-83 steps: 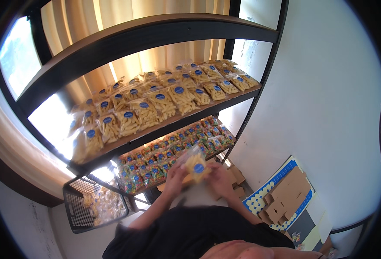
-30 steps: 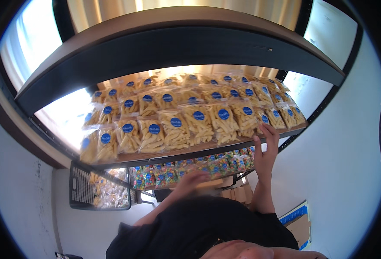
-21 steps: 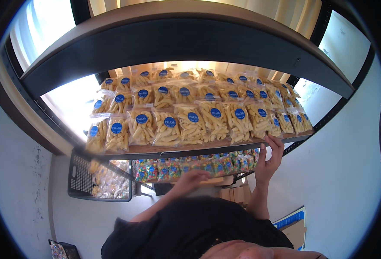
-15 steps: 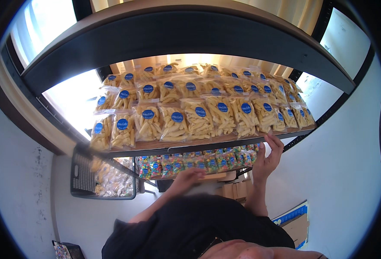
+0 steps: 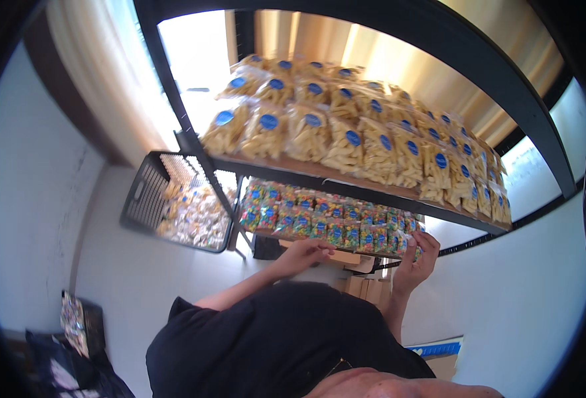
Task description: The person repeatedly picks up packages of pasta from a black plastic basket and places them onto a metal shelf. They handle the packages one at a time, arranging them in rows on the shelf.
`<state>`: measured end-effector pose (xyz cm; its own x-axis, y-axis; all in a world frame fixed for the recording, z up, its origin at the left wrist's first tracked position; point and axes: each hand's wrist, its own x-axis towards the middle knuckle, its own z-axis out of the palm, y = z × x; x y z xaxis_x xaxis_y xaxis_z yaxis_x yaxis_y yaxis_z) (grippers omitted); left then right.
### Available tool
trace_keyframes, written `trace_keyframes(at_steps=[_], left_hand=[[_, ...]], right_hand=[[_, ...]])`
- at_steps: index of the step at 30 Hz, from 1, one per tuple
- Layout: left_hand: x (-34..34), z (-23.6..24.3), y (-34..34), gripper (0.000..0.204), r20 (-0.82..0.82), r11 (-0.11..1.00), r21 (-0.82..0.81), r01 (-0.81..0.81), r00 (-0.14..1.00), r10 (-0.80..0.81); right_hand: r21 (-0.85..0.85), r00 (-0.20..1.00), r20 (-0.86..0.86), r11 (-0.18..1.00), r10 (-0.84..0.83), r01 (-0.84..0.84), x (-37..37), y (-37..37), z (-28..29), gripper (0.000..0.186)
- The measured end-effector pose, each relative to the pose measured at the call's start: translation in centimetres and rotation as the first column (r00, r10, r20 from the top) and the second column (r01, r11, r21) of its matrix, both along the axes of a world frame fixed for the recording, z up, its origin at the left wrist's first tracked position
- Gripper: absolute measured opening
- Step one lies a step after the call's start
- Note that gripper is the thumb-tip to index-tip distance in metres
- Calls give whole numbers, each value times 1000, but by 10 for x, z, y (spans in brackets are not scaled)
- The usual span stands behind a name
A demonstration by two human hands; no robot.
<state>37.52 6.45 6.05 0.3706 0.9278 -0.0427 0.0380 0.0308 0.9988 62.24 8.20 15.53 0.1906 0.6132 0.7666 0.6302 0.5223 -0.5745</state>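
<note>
Rows of clear bags of pale yellow stick snacks [image 5: 342, 144], each with a round blue label, stand on the upper shelf [image 5: 319, 170] of a black-framed rack. On the lower shelf are smaller bags of multicoloured pieces [image 5: 332, 229], also labelled in blue. My left hand [image 5: 304, 257] is in front of the lower shelf, fingers loosely bent and apart, with nothing visible in it. Raised at the right end of that shelf, my right hand [image 5: 417, 264] has its fingers up and the thumb apart. It overlaps the last colourful bags; whether it touches them I cannot tell.
A dark plastic basket [image 5: 148, 194] heaped with small snack packs stands left of the rack. Brown cardboard boxes [image 5: 367, 289] sit below the shelves. A smaller container of packs [image 5: 91, 325] and a black bag [image 5: 64, 365] are at the lower left. Curtains hang behind the rack.
My view has turned, so the rack now appears tilted and the lower shelf shows more. My right hand has come away from the upper shelf's edge; my left hand remains before the lower shelf.
</note>
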Motion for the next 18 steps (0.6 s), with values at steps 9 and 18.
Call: trace_keyframes(at_steps=[9, 18], left_hand=[[-6, 0, -46, 24, 129, 974, 18, -225, 967, 221], [-3, -5, -114, 30, -32, 982, -124, -139, 990, 137]], right_hand=[[-93, 994, 11, 990, 106, -104, 8, -34, -13, 8], [-370, 977, -92, 904, 195, -215, 7, -80, -68, 9]])
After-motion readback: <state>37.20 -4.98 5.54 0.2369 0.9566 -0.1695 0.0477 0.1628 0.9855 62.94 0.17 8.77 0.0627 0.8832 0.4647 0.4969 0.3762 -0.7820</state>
